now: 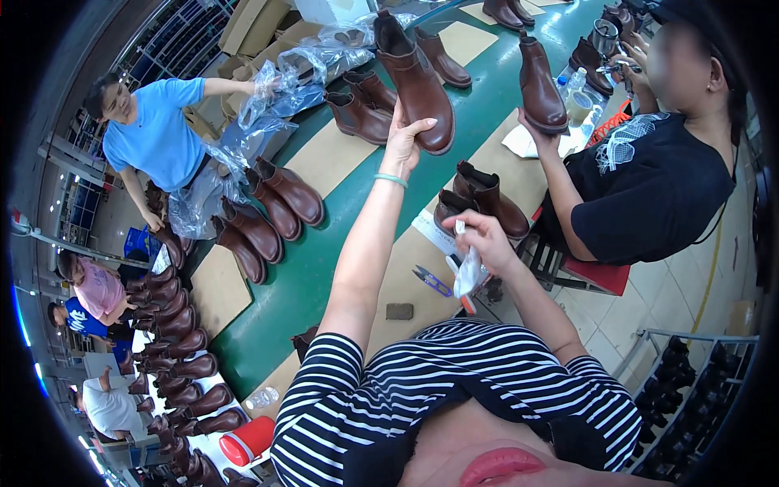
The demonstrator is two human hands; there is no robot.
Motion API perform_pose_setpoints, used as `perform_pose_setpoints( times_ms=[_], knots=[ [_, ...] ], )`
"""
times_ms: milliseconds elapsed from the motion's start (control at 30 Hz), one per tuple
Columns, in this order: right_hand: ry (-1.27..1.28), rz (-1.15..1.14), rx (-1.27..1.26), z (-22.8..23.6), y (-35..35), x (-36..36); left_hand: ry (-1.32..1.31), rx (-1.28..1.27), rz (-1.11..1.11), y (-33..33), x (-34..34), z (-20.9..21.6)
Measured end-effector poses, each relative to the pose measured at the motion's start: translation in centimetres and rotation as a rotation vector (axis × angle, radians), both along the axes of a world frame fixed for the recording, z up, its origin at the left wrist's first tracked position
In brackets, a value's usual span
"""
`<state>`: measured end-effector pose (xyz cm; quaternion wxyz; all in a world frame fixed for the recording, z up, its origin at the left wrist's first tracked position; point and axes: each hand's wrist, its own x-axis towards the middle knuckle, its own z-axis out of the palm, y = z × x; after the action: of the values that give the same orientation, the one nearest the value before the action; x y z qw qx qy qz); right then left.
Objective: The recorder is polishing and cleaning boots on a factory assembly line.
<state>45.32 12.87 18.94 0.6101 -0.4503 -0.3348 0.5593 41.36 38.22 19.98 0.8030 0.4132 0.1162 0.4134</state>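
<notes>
A brown leather ankle boot is held up in my left hand, with the fingers behind it and the thumb across its front. My right hand is closed on a crumpled white cloth that hangs below the fingers. A small white tip pokes up by those fingers; what it belongs to cannot be made out. An orange-red piece shows under the cloth. Near that hand stand dark brown boots, and thread snips with blue-purple handles lie on the bench.
A green bench carries cardboard sheets and more boots. A grey-brown block lies near me. To the right, a co-worker holds a boot and a spray gun. Across the bench, a person in blue handles clear plastic.
</notes>
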Motion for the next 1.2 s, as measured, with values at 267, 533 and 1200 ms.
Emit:
perform_pose_setpoints(
  times_ms=[267,533,1200],
  knots=[
    [-0.887,-0.204,0.295,2.9,7.9,2.2,0.031,-0.003,-0.01,0.0,-0.7,-0.5],
    [-1.477,-0.215,0.012,6.4,11.4,2.1,0.058,0.026,0.044,-1.0,-2.7,-0.2],
    [-0.846,0.009,0.278,6.0,4.7,-0.4,0.049,0.038,0.088,-3.4,-5.7,-0.1]
  ],
)
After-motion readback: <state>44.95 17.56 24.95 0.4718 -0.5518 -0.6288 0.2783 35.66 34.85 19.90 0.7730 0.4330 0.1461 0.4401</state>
